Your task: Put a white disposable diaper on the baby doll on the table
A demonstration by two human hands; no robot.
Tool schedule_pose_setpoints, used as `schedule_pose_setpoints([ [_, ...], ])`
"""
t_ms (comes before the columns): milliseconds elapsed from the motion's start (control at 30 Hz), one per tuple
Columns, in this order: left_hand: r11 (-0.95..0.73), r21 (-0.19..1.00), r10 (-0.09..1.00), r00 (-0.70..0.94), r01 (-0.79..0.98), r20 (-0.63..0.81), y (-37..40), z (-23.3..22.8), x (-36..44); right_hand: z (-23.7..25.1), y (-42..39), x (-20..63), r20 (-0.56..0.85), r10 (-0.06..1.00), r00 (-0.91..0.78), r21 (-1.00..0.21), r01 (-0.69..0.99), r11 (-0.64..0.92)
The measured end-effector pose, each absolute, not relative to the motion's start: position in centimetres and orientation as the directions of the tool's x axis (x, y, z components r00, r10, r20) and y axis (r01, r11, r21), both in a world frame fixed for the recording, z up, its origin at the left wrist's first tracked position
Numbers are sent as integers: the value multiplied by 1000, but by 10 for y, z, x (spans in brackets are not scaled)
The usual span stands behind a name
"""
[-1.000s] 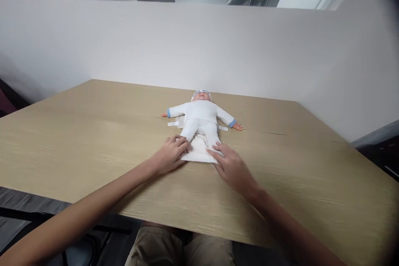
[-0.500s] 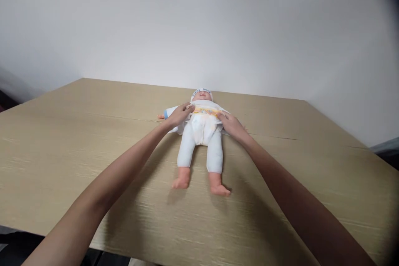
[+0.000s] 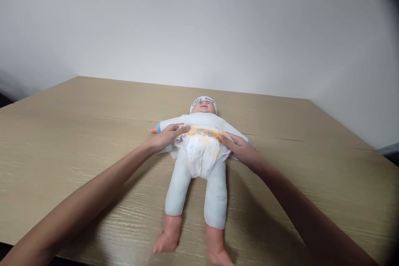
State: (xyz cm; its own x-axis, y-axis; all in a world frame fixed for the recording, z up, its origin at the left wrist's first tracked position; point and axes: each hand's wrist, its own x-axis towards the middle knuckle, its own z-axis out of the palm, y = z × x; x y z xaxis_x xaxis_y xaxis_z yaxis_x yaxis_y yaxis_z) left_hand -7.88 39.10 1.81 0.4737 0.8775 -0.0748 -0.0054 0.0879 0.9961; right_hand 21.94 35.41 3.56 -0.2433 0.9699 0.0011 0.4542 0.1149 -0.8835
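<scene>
Both hands sit at the waist of a baby doll [image 3: 199, 133] that lies on its back on a wooden table [image 3: 77, 133], one hand on each flank. The left hand [image 3: 166, 137] lies flat against the doll's side, fingers loosely spread and pointing inward, their tips touching the upper edge of a diaper [image 3: 201, 151] that is folded up over the doll's belly. The right hand [image 3: 240, 147] mirrors it on the other flank, fingers half curled, tips on the yellow printed waistband [image 3: 204, 133]; whether either hand actually pinches a fastening tab I cannot tell, since the fingers hide that spot.

The doll's long axis runs straight away from the person: head in a white cap [image 3: 203, 102] beyond the fingertips, legs and bare feet [image 3: 165, 243] trailing back between the two forearms. So the waistband runs crosswise between the two sets of fingertips, and each end of it lies just inward of the hand on its own side. Neither hand looks clearly nearer; both are touching it, the left a shade further up the doll's trunk than the right
</scene>
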Motion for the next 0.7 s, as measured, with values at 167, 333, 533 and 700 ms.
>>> schedule_pose_setpoints([
  [167, -53, 984, 942, 334, 172, -8, 387, 37, -92, 29, 339, 245, 88, 990, -114, -882, 453, 130],
  [333, -381, 818, 924, 198, 431, 327, 380, 58, -78, 7, 311, 264, 256, 966, 36, -678, 719, 152],
  [533, -745, 419, 667, 582, 519, 465, 357, 68, -10, -21, 295, 266, 405, 914, 23, -434, 885, 170],
  [700, -729, 274, 681, 626, 627, 379, 356, 57, 15, -28, 301, 269, 357, 932, 63, -506, 852, 137],
])
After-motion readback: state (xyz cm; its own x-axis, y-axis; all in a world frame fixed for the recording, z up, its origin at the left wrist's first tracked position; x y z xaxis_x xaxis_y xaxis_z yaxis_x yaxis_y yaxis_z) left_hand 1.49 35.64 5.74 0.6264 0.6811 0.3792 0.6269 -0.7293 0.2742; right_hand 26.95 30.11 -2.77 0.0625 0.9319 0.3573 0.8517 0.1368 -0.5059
